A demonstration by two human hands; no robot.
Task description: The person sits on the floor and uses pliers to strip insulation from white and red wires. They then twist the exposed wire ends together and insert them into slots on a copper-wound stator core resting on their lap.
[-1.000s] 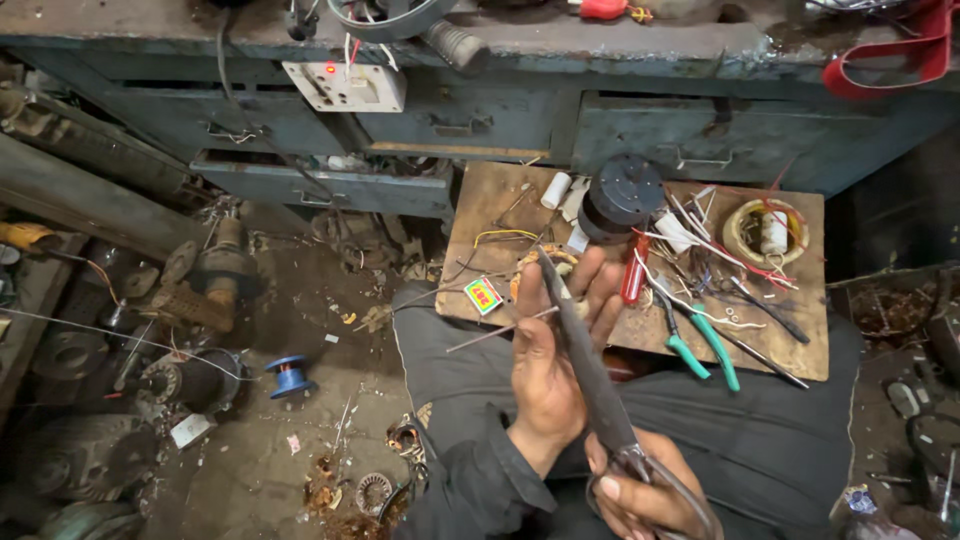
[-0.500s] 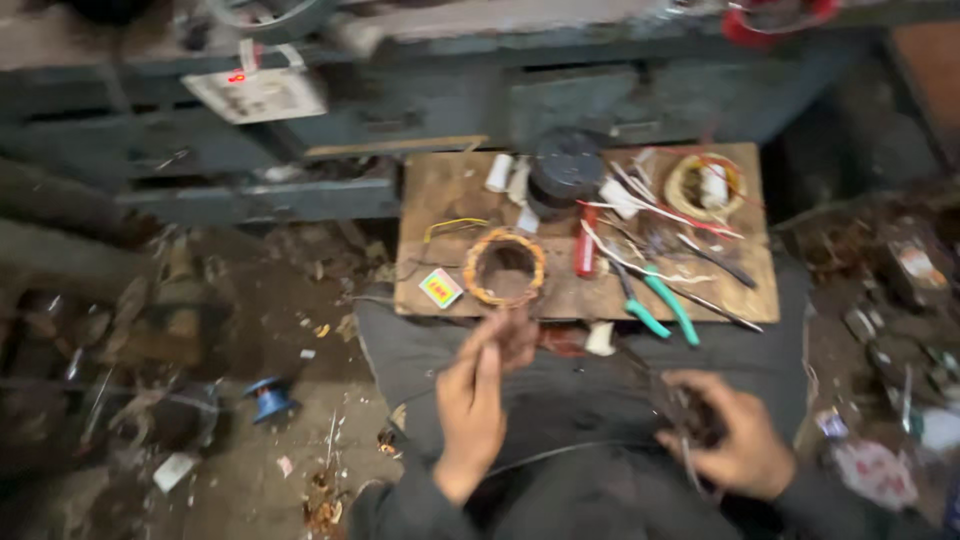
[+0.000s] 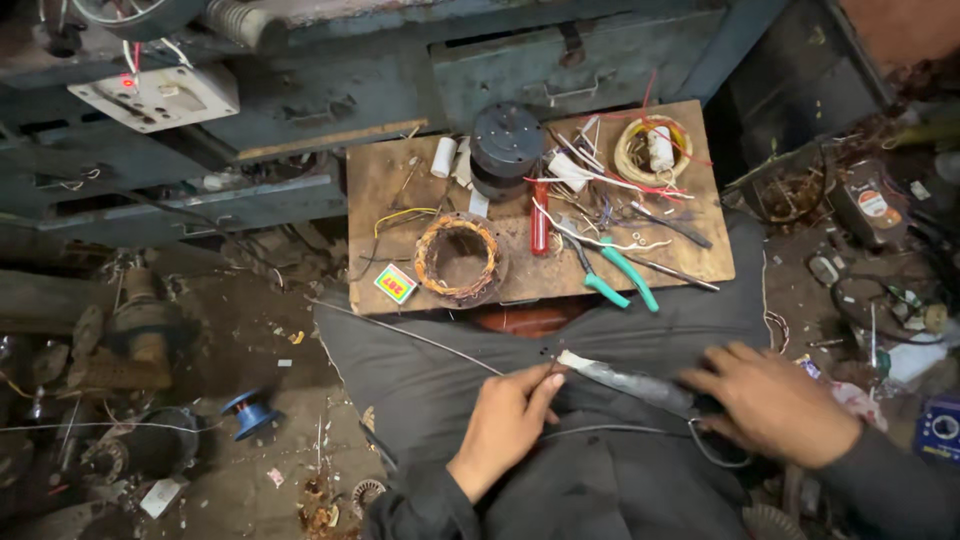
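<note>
My left hand (image 3: 505,420) rests on my lap and pinches the end of a thin bare wire (image 3: 420,337) that runs up and left across my dark trousers. The fingertips sit right at the tip of a long grey tool (image 3: 630,382) lying across my lap. My right hand (image 3: 775,400) covers and grips the handle end of that tool, where a thin wire loop (image 3: 715,458) hangs below. A wooden board (image 3: 375,190) lies just beyond my knees with a copper-wound stator ring (image 3: 460,258) on it.
On the board are a black round motor part (image 3: 505,145), green-handled pliers (image 3: 620,280), a red screwdriver (image 3: 540,230), a wire coil (image 3: 655,150) and a small coloured box (image 3: 396,285). Blue-grey metal drawers (image 3: 520,70) stand behind. A blue spool (image 3: 247,412) and scrap litter the floor.
Both hands have dropped from in front of the board to my lap. The long tool, earlier held up lengthwise, now lies across my lap under my right hand; my left hand pinches the wire.
</note>
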